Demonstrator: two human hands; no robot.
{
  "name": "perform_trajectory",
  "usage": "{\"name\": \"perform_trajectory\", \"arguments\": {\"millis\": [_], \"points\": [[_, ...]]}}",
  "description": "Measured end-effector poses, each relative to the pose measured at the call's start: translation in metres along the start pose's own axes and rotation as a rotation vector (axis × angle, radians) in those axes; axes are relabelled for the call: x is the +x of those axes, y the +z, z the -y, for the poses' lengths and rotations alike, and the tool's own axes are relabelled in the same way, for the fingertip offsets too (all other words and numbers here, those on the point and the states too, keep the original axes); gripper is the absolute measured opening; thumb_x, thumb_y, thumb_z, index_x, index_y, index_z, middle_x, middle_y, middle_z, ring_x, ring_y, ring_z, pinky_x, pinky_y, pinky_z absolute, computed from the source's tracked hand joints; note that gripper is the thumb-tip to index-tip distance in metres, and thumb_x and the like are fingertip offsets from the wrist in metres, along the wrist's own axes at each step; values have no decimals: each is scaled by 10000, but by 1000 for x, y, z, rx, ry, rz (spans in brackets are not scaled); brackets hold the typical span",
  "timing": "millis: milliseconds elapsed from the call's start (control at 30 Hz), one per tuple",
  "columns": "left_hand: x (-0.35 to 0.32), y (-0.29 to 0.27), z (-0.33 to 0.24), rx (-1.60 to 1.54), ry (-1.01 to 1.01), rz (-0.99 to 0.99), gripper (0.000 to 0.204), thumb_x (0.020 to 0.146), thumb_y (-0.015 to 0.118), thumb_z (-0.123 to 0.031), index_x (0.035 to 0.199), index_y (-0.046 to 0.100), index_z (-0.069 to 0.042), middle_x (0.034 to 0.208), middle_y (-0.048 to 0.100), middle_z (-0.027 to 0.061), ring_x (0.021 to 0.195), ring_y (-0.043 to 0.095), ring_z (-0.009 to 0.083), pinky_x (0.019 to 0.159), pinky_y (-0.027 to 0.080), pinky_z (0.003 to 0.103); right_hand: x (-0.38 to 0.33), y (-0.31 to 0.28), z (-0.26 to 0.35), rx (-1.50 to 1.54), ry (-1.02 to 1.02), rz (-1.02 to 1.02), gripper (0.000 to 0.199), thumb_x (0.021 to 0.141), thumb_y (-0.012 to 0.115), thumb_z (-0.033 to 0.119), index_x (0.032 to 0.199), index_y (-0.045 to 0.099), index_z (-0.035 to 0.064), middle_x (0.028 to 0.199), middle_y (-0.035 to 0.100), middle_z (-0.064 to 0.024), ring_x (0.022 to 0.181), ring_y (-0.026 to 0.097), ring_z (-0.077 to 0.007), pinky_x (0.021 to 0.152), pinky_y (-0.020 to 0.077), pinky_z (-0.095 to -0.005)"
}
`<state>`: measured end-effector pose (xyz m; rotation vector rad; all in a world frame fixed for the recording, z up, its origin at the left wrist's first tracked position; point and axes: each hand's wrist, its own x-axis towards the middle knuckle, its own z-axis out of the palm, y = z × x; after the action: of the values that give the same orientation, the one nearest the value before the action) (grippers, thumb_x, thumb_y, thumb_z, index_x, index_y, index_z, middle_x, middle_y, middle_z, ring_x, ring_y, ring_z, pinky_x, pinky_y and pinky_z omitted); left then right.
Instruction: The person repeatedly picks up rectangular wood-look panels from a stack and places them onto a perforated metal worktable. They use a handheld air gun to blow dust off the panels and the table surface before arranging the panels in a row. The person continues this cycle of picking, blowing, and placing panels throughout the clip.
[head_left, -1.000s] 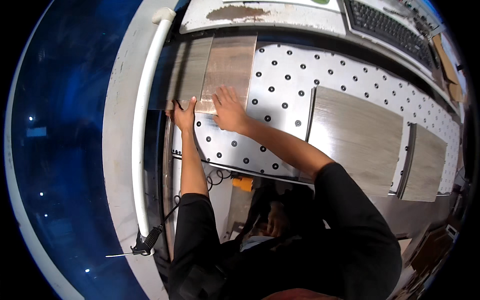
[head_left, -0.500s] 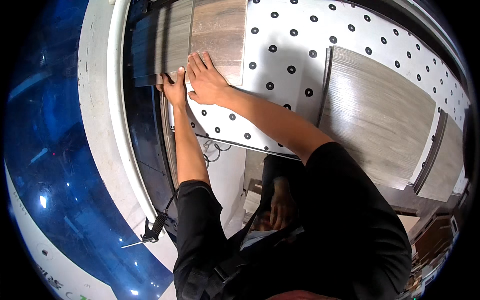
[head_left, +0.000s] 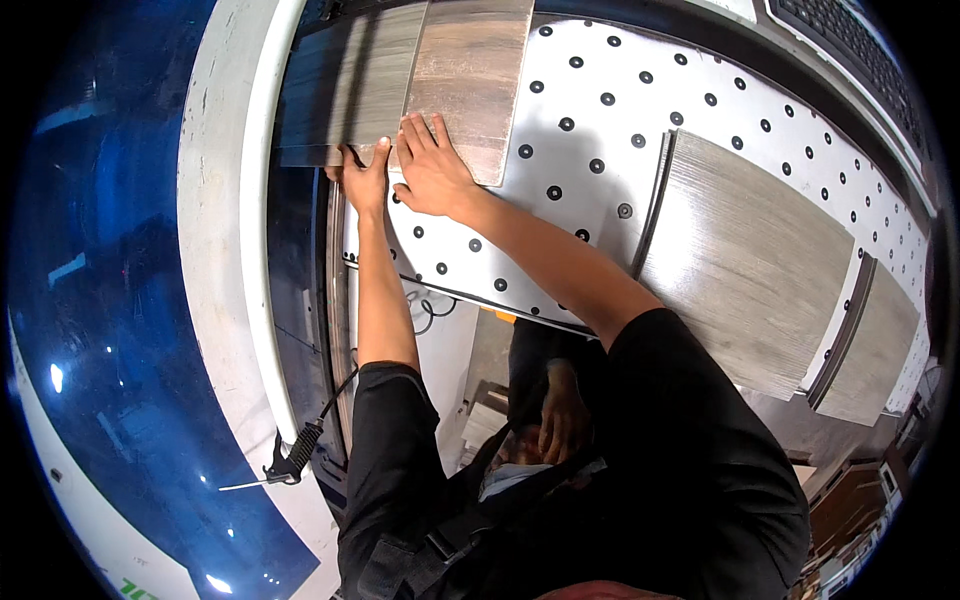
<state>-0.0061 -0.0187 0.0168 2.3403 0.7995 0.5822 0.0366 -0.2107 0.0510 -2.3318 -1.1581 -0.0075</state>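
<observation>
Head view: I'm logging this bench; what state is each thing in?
Grey wood-grain plank, flat
Brown wood-grain plank, flat
Left bare hand, at grey plank's edge, grip unclear
Right bare hand, open on brown plank
Large grey rectangular board, flat
Smaller grey board, flat
Black tool with thin nozzle, unheld

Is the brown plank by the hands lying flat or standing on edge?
Lying flat: the brown plank shows its broad face upward, with the right hand open over its near-left corner.

The left hand point(head_left: 365, 186) touches the near edge of a grey plank point(head_left: 384, 85); the right hand point(head_left: 434, 176) rests spread on the brown plank point(head_left: 470, 75) beside it.
</observation>
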Motion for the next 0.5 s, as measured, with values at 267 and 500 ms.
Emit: {"name": "perform_trajectory", "arguments": {"millis": [267, 500], "points": [[-1, 2, -1, 224, 4, -59, 1070, 766, 728, -666, 1425, 436, 126, 1403, 495, 345, 1340, 466, 421, 1129, 335, 395, -1, 8, 1, -18, -12, -53, 809, 895, 584, 440, 1428, 394, -138, 1523, 344, -311, 1470, 247, -429, 1204, 116, -591], [-8, -1, -8, 253, -1, -78, 1176, 728, 668, -779, 1472, 390, 89, 1482, 340, 407, 1462, 157, 515, 1194, 154, 527, 0, 14, 3, -23, -51, -124, 782, 882, 592, 418, 1409, 420, -132, 1501, 372, -316, 1448, 282, -437, 1196, 132, -596]]}}
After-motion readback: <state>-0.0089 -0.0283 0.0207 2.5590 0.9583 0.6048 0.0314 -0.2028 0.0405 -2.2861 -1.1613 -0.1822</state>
